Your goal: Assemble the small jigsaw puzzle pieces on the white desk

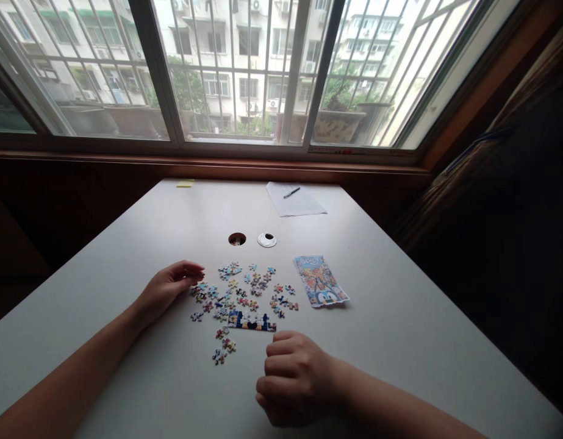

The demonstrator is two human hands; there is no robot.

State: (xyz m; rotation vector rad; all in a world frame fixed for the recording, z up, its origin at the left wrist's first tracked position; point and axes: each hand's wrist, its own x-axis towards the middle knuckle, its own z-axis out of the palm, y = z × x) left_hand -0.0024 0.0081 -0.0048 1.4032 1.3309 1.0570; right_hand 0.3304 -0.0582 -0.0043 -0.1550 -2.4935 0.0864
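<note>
Nearest us, our right hand rests curled in a loose fist, holding nothing we can see. Our left hand, fingers bent, touches loose pieces. One joined strip is done; we judge most remains.

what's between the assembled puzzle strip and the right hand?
Head view: bare tabletop only. The right hand, curled into a loose fist, sits just below the assembled strip. Loose pieces lie off to the left, outside that gap.
</note>
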